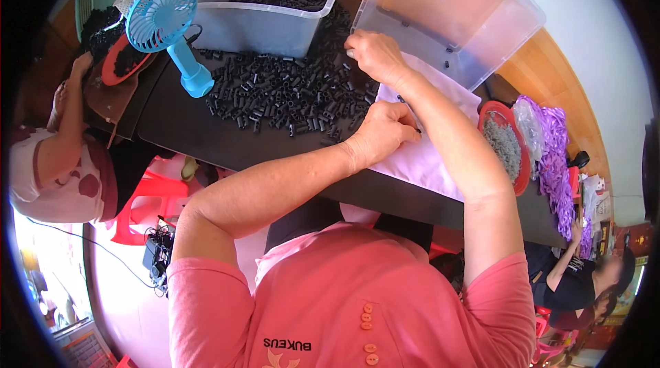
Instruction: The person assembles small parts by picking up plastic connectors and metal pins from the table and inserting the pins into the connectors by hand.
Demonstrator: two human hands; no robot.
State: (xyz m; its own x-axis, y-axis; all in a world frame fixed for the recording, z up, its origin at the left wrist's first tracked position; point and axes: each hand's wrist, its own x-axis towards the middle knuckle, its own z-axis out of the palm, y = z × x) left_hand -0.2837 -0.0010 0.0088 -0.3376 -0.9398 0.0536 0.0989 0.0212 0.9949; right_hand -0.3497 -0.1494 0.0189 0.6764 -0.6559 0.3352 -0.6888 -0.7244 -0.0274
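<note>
Small black plastic tubes [289,96] lie in a loose heap across the dark table. My left hand [383,133] is closed over a pink cloth [426,168], just right of the heap. A dark bit at its fingertips looks like one of the small black tubes. Farther off, my right hand [377,56] has its fingers pinched together at the near corner of an open clear bin [509,27]. Whatever those fingers hold, if anything, is hidden. My right forearm crosses above the cloth and covers part of it.
A second clear bin [254,29] holds more black pieces behind the heap. A blue fan [185,65] stands at its left. To the right are a red basin [526,151] of grey pieces and purple strips [553,161]. Other people sit at both sides.
</note>
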